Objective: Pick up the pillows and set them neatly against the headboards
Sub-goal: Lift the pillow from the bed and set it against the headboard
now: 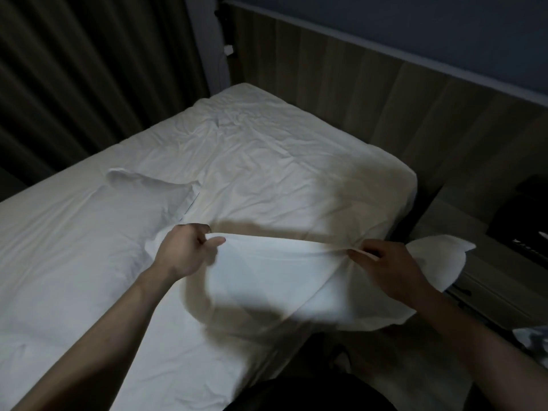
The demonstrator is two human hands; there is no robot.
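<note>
Two plump white fabric pillows show: one held up at the near edge of the bed [275, 280], the other lying flat on the sheet to the left [98, 232]. One bed with a creased white sheet [267, 161] carries them. One brown wood-panel headboard [370, 84] runs behind it. Two bare hands are in view, the left hand [184, 250] and the right hand [388, 268], each gripping the top edge of the raised pillow. One dark pleated curtain [89, 69] hangs at the left.

Bed [267, 161] w/ wrinkled white sheet, pushed up vs wooden headboard [370, 93]. One white pillow [98, 232] flat on left part, lengthwise, well apart from headboard.
</note>
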